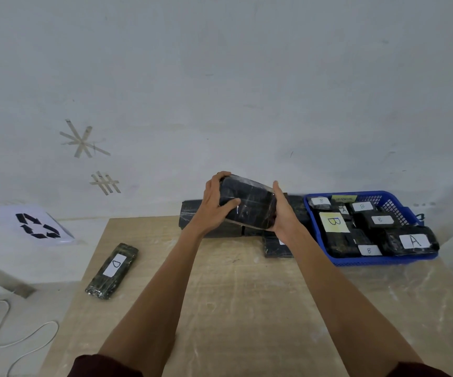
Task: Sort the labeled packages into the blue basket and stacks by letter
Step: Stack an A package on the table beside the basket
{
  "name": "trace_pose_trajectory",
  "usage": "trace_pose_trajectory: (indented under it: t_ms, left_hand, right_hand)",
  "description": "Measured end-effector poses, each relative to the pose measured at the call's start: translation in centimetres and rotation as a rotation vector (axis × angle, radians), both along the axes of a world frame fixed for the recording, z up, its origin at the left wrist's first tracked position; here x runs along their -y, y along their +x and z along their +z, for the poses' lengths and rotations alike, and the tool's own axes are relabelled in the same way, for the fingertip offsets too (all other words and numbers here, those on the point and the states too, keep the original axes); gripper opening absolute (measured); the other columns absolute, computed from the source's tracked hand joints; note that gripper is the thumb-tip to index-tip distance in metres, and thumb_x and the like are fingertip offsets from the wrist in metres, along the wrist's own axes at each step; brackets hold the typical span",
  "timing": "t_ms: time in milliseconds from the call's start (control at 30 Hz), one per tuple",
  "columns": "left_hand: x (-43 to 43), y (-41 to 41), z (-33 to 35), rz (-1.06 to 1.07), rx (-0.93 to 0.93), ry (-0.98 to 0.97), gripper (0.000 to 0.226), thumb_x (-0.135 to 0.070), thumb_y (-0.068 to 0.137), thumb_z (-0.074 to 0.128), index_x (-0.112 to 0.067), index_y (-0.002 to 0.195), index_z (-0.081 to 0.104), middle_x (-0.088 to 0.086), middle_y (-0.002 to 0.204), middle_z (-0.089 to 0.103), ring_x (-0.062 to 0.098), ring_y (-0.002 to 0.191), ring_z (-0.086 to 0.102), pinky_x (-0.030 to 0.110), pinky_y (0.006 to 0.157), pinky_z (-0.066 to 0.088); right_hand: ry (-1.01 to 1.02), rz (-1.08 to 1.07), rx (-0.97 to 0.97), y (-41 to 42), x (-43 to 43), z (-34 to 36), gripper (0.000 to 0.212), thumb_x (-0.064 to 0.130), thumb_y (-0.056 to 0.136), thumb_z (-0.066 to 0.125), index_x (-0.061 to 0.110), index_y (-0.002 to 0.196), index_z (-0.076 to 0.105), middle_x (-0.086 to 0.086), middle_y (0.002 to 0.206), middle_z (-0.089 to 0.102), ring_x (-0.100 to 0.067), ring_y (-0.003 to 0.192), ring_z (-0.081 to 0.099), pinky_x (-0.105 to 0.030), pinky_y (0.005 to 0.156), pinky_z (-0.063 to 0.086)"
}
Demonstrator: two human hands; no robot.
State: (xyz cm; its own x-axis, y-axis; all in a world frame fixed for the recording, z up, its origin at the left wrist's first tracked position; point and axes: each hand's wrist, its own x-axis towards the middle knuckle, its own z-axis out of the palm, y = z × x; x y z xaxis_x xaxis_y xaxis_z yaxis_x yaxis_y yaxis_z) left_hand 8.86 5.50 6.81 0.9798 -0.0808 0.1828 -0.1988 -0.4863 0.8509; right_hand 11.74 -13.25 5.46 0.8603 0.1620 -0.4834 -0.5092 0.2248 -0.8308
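Far to the left of the blue basket (395, 210), down on the floor: a white cable (16, 336) in loose loops, and a white sheet with a black recycling symbol (39, 225). On the wall above these, further from the basket than anything on the tabletop (219, 308): two clusters of beige tape strips (84, 141). Well left of the basket, near the left edge of the tabletop: a long dark package marked D (112, 270), flat, label up, lying at an angle. Closer to the basket, raised off the tabletop and just left of the basket's near corner: a dark wrapped package (249, 205), tilted, glossy film catching the light, no label in sight. Held from both ends. Left hand (217, 205) on the end away from the basket, fingers (221, 176) curled over the upper far edge, thumb laid across the near face. Right hand (282, 213) on the end nearest the basket, palm flat against it, thumb pointing up, the other fingers mostly hidden behind and under the wrap. Behind and below the hands, against the wall and touching the basket's left side: a low pile of dark packages (190, 213). Just beside the basket's front left corner, flat on the tabletop: one smaller dark package (277, 247), its label largely covered by the right wrist. Inside the basket itself: a package with a yellow B label (333, 222) toward the left wall, several smaller ones with white B labels, and a package marked A (413, 242) resting at the front right corner, on the rim.
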Motion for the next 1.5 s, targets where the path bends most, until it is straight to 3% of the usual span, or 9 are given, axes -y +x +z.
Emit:
trace_pose_trajectory:
  t_ms: [133,400,600,833,933,1033,1100,1233,1500]
  left_hand:
    - [0.7,0.0,0.3,-0.002,0.052,-0.008,0.053,-0.037,0.088,0.061,-0.044,0.131,0.031,-0.004,0.13,0.037,0.021,0.128,0.041,0.053,0.11,0.041]
    - [1.1,0.4,0.1,0.071,-0.127,-0.208,0.077,-0.068,0.086,0.06,-0.051,0.146,0.014,-0.005,0.146,0.036,0.022,0.136,0.042,0.053,0.114,0.04]
    - [0.7,0.5,0.5,0.147,-0.284,-0.423,0.058,-0.049,0.102,0.05,-0.026,0.147,0.021,0.004,0.134,0.049,0.018,0.121,0.055,0.043,0.109,0.046]
    - [-0.6,0.6,0.1,0.22,-0.4,-0.472,0.037,-0.036,0.099,0.06,-0.018,0.122,0.037,0.014,0.12,0.06,0.023,0.1,0.066,0.045,0.085,0.06]
    - [-0.7,0.5,0.3,0.247,-0.431,-0.506,0.026,-0.024,0.097,0.062,-0.017,0.107,0.039,0.007,0.102,0.058,0.018,0.083,0.063,0.042,0.074,0.055]
    - [-0.7,0.5,0.2,0.267,-0.423,-0.535,0.021,-0.018,0.096,0.063,-0.019,0.1,0.043,0.0,0.093,0.062,0.011,0.078,0.063,0.041,0.074,0.055]
    - [-0.3,0.4,0.4,0.269,-0.404,-0.55,0.027,-0.024,0.092,0.069,-0.017,0.104,0.047,0.003,0.101,0.065,0.013,0.085,0.067,0.045,0.078,0.059]
    - [0.4,0.0,0.9,0.302,-0.353,-0.554,0.064,-0.055,0.067,0.085,-0.025,0.113,0.053,0.006,0.121,0.063,0.024,0.109,0.065,0.057,0.088,0.058]
    - [0.8,-0.3,1.1,0.247,-0.269,-0.506,0.068,-0.062,0.065,0.084,-0.032,0.115,0.05,0.003,0.125,0.062,0.022,0.117,0.062,0.052,0.097,0.055]
  right_hand:
    - [0.086,-0.062,-0.067,0.1,0.1,-0.1,0.064,0.071,0.091,0.051,0.029,0.138,0.041,-0.012,0.128,0.06,-0.034,0.108,0.062,-0.05,0.065,0.056]
    - [0.063,-0.079,0.003,0.2,0.4,0.2,0.05,0.045,0.098,0.058,0.029,0.137,0.032,-0.009,0.128,0.054,-0.033,0.113,0.059,-0.064,0.087,0.054]
    - [-0.005,0.034,0.161,0.0,0.9,1.2,0.041,0.033,0.101,0.059,0.031,0.137,0.04,-0.008,0.134,0.054,-0.029,0.121,0.057,-0.064,0.092,0.052]
    - [-0.123,0.137,0.273,0.0,0.9,1.7,0.028,0.018,0.104,0.052,0.024,0.131,0.047,-0.004,0.118,0.058,-0.017,0.102,0.063,-0.057,0.1,0.051]
    - [-0.221,0.13,0.334,0.2,0.4,1.7,0.018,0.018,0.102,0.054,0.027,0.117,0.05,-0.013,0.132,0.05,-0.025,0.118,0.056,-0.058,0.107,0.044]
    - [-0.28,0.11,0.439,-0.1,-0.1,1.6,0.029,0.026,0.095,0.067,0.026,0.115,0.045,-0.007,0.133,0.048,-0.025,0.123,0.051,-0.047,0.105,0.045]
    - [-0.313,0.082,0.514,-0.4,-0.4,1.7,0.039,0.035,0.089,0.075,0.03,0.112,0.044,-0.002,0.13,0.048,-0.026,0.126,0.049,-0.044,0.103,0.046]
    - [-0.364,0.049,0.619,-0.5,-0.7,2.1,0.046,0.052,0.076,0.075,0.039,0.107,0.043,-0.001,0.127,0.05,-0.023,0.123,0.052,-0.053,0.105,0.047]
    - [-0.412,0.022,0.673,-0.1,-0.2,1.8,0.042,0.032,0.091,0.074,0.025,0.118,0.042,-0.002,0.128,0.045,-0.021,0.125,0.046,-0.044,0.106,0.045]
